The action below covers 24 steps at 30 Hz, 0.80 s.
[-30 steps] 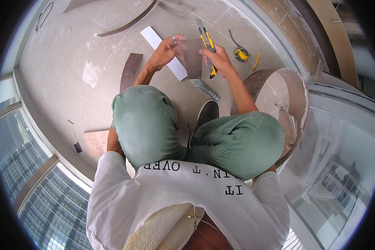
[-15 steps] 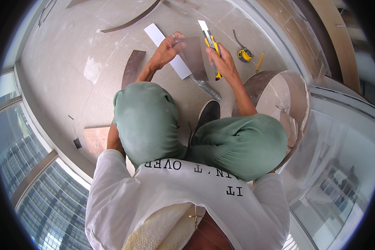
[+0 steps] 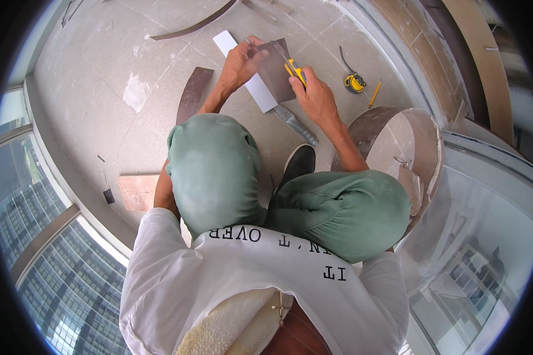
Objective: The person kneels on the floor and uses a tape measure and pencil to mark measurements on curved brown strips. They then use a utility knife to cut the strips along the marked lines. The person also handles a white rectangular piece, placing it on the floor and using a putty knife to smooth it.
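Between my two hands is a thin brown piece of sheet material (image 3: 273, 74), held up off the floor. My left hand (image 3: 243, 62) pinches its left edge near the top. Closed in my right hand (image 3: 317, 97) is a yellow utility knife (image 3: 296, 71), its blade lying against the upper right part of the sheet piece. Below the piece, a white flat strip (image 3: 260, 93) with a grey wrapped handle (image 3: 296, 124) lies on the floor, partly covered by my left hand and the sheet.
Right of my hands lie a yellow tape measure (image 3: 354, 83) and a yellow pencil (image 3: 375, 93). A large coil of brown strip (image 3: 425, 139) stands beside my right knee. Curved brown strips (image 3: 195, 89) lie to the left and far off. A pinkish tile (image 3: 137, 192) sits near the left window.
The utility knife has moved left and its blade now meets the sheet piece, where before it was held apart, upright. The sheet piece has tilted slightly.
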Motion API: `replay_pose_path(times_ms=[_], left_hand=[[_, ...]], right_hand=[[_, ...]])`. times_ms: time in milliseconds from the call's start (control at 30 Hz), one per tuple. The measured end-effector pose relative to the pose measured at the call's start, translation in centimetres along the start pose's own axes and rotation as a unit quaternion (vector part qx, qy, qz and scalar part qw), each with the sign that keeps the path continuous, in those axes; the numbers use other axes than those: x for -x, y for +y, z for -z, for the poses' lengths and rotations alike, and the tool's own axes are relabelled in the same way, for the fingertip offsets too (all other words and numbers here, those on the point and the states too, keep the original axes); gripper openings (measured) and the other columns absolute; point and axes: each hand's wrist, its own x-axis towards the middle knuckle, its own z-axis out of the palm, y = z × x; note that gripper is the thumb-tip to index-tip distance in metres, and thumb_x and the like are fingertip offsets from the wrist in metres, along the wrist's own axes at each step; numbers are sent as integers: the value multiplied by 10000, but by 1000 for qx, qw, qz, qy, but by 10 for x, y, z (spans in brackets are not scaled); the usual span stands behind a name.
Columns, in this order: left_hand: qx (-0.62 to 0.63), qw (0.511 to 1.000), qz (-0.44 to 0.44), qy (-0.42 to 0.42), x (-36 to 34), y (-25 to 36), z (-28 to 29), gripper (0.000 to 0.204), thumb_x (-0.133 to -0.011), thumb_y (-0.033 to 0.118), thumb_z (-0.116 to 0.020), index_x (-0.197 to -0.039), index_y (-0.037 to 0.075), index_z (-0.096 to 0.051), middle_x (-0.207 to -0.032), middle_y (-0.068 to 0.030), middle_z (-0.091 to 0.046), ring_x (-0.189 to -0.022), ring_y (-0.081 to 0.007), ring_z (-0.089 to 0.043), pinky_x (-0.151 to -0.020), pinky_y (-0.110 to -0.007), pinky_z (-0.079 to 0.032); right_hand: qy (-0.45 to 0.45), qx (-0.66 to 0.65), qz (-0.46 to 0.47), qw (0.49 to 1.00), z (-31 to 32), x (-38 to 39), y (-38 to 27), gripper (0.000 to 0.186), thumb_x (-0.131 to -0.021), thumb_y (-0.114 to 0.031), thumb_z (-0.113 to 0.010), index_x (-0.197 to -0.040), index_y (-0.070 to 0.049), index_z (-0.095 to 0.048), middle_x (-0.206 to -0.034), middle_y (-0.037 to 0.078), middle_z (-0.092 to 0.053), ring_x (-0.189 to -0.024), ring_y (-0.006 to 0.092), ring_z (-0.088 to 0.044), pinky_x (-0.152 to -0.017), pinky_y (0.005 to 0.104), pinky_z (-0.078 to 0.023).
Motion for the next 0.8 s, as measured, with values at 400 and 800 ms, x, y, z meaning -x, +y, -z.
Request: replay_pose_path(times_ms=[400,800], left_hand=[[-122,992,-3,21,3,29,-3,132,-965,125,-681,-1038,24,-641,-848,-51,-693,-755,-115,-649,-682,-278,-553],[71,984,5,164,-3,26,37,167,-938,77,-681,-1073,-16,-647,-811,-44,-662,-710,-113,-640,-663,-265,-559]], right_hand=[[-28,83,8,996,20,-4,-21,324,-1005,-337,-535,-1087,-24,-518,-871,273,-680,-847,490,-651,-746,563,-480],[-123,136,-40,982,-14,10,25,294,-975,-296,-536,-1134,-50,-513,-921,260,-695,-899,487,-663,-786,576,-494]])
